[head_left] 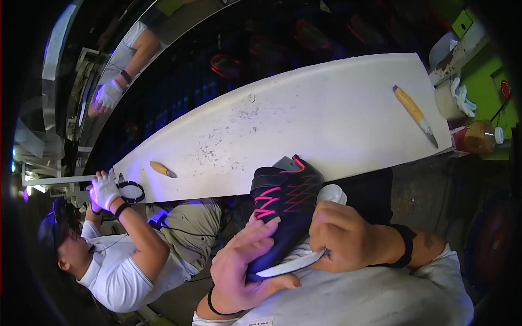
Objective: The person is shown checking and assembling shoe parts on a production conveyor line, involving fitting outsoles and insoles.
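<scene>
A black shoe (288, 217) with bright pink laces is tilted across my lap side of the white table, its toe toward me. My left hand (242, 266) is closed around the toe end, fingers over the upper and thumb below the sole edge. My right hand (342, 236) is curled into a fist at the side of the shoe, gripping the white sole (291, 265). That sole stands partly away from the upper near the toe, and another white part shows by the heel. The right fingertips are hidden, so any small tool there cannot be made out.
On the white table (326, 119) lie a yellow-handled pointed tool (414, 113) and a smaller one (162, 169). A bottle (478, 136) and a cup with a white glove (461, 98) stand at right. A gloved co-worker (128, 255) handles a shoe at left. Dark shoes (225, 66) line the far side.
</scene>
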Demonstrator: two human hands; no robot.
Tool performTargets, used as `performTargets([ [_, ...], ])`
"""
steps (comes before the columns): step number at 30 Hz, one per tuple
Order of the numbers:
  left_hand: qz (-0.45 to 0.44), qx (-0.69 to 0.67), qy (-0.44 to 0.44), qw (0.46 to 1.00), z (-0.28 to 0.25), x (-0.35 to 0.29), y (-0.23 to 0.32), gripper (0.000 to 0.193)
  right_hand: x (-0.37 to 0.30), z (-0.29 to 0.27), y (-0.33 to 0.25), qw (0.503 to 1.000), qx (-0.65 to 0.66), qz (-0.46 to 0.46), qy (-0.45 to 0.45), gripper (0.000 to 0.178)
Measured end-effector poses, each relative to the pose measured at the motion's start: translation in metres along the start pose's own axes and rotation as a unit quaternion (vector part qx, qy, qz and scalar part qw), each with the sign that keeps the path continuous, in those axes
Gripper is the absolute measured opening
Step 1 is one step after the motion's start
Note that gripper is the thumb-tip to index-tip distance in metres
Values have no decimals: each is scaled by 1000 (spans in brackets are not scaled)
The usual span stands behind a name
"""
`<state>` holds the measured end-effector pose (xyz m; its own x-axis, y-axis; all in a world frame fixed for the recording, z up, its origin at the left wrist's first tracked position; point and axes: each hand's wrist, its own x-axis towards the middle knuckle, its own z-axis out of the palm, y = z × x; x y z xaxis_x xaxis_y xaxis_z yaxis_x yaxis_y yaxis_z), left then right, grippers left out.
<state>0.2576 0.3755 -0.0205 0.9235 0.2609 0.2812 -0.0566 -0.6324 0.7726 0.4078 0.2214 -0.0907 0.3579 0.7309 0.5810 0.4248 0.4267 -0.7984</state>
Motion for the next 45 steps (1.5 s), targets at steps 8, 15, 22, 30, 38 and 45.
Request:
performTargets([
  [8, 53, 3, -55, 997, -25, 29, -5, 42, 5, 4, 22, 997, -37, 68, -1, 36],
  [15, 69, 214, -151, 963, -39, 43, -7, 40, 16, 7, 47, 997, -77, -7, -11, 40],
  [22, -142, 123, -156, 970, -70, 26, -52, 83, 52, 32, 50, 982, -116, 98, -117, 43],
  [30, -337, -227, -97, 909, -40, -30, -127, 69, 42, -21, 47, 931, -214, 295, -4, 55],
  [38, 55, -34, 70, 995, 16, 80, -52, 114, 102, -82, 7, 970, 185, 149, 61, 70],
  [45, -70, 76, -84, 991, -24, 107, -14, 74, 101, -45, 7, 984, 126, 125, 30, 102],
])
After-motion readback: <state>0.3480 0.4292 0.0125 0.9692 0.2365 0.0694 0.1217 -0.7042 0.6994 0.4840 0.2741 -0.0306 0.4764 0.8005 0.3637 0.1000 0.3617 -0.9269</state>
